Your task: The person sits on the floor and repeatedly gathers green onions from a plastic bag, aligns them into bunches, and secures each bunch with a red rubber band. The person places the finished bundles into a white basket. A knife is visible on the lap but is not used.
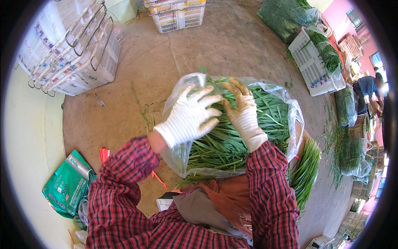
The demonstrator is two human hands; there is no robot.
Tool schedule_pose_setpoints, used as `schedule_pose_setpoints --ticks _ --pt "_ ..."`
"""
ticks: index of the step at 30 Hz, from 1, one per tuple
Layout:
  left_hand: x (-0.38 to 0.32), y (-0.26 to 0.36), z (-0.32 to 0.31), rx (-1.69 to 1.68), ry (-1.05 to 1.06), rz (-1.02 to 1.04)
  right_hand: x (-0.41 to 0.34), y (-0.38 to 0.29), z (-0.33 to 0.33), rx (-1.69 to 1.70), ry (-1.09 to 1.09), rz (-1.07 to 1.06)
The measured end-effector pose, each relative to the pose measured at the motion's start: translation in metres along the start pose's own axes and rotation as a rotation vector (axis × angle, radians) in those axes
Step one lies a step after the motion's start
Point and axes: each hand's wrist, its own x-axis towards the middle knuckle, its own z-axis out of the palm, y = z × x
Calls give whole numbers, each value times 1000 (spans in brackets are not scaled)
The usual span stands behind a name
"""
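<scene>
A clear plastic bag point(295, 113) lies before me, filled with long flat green leaves, likely garlic chives point(224, 140). My left hand point(194, 113), in a white ribbed knit glove, is over the bag's left side with its fingers spread and slightly blurred. My right hand point(242, 109), in a similar glove stained brown at the fingers, rests over the leaves near the far side, thumb and fingers apart. A leafy green sprig point(214, 80) sticks up by the right fingertips; whether they touch it is unclear.
Stacked white plastic crates point(93, 62) stand left; another crate point(177, 15) is ahead. A bundle of greens point(306, 174) lies by my right arm. A green printed bag point(68, 183) and red ties point(104, 154) lie left. Right are a filled crate point(311, 62) and a bending person point(368, 87).
</scene>
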Motion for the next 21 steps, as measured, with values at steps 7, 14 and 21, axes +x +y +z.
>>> schedule_pose_setpoints --ticks 7,14,21 --pt "-12 -86 37 259 -208 -228 -21 -8 -6 295 99 144" --pt "-15 -92 20 -445 -334 -375 -12 -24 18 295 8 -46" --pt "-49 -87 33 -389 88 -576 25 -40 63 -190 -297 -16"
